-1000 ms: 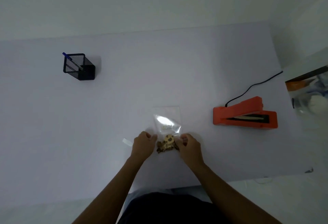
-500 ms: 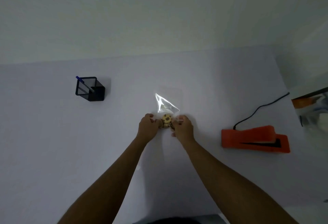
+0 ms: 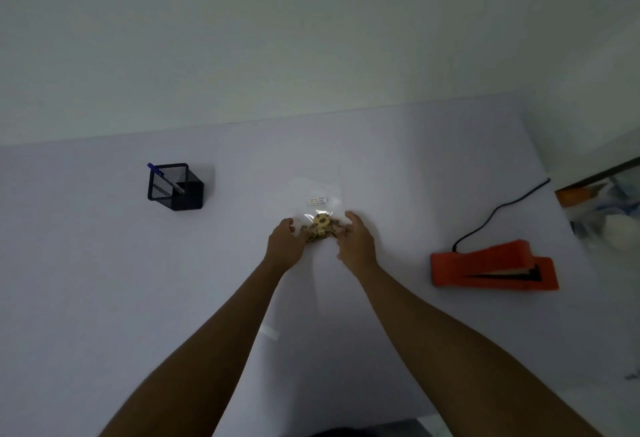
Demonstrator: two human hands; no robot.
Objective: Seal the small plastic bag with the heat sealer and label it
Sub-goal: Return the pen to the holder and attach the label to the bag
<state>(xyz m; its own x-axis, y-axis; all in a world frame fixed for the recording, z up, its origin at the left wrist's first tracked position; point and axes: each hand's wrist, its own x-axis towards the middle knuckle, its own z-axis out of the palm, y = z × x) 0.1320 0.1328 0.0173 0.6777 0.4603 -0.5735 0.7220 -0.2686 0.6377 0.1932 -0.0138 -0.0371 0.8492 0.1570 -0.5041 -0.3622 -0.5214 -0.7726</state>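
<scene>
Since the earlier frames the small plastic bag (image 3: pixel 320 214) has been laid down flat on the white table (image 3: pixel 104 263); half a second before, its clear top was standing up between the hands. Now this top part lies on the surface, away from the person, and a small white label (image 3: pixel 318 201) is seen on it. The brownish contents (image 3: pixel 322 227) are gathered at the near end. It is judged that the bag is being settled and flattened, and that the sealing is not yet done.

Both arms are stretched forward over the table. The left hand (image 3: pixel 284 244) is placed at the left side of the contents, its fingers curled and touching the bag. The right hand (image 3: pixel 356 246) is placed at the right side, with fingers half open, the thumb raised; whether the bag is pinched or only pressed cannot be told.

The orange heat sealer (image 3: pixel 491 265) rests well apart to the right, with its black cable (image 3: pixel 498 208). A black mesh pen holder (image 3: pixel 175 187) with a blue pen (image 3: pixel 164 178) stands far to the left.
</scene>
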